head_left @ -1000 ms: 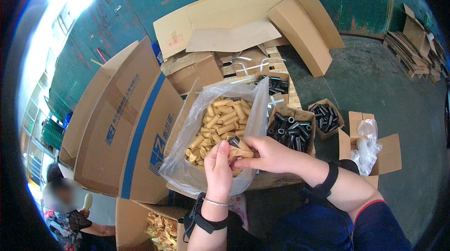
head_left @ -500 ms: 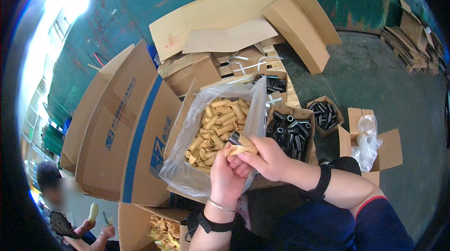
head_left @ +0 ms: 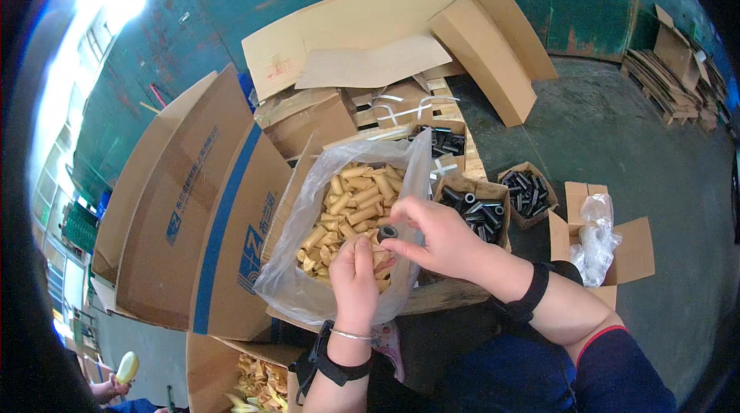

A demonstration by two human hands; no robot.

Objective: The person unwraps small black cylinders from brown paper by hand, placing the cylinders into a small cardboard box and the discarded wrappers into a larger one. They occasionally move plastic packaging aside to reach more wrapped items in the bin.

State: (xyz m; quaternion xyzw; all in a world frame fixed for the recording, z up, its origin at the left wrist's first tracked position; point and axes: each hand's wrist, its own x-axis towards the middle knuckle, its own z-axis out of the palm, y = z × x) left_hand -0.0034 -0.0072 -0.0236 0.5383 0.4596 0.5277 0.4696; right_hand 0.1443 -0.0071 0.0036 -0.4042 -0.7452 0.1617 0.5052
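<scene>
A short black tube [head_left: 388, 233] with a hollow end is between my two hands, over the open bag of wrapped pieces. My left hand [head_left: 353, 278] is closed round its lower part, thumb up. My right hand [head_left: 435, 239] pinches it from the right with thumb and forefinger. Whether paper is still in my left palm is hidden by the fingers. Below lie many tan paper-wrapped cylinders [head_left: 351, 201], inside a clear plastic bag [head_left: 308, 309] that lines a carton.
Black tubes fill a carton [head_left: 482, 216] on my right and a smaller box [head_left: 529, 191] beyond. Farther right, an open carton [head_left: 636, 251] holds clear plastic. Crumpled tan paper [head_left: 262, 382] lies in a box at lower left. A tall carton [head_left: 223, 236] stands left; a co-worker's hand [head_left: 116, 390] holds a pale-green vegetable.
The tan paper that was folded about the black tube no longer shows there. The tube has turned its hollow end upward. The co-worker has mostly moved out of view at lower left.
</scene>
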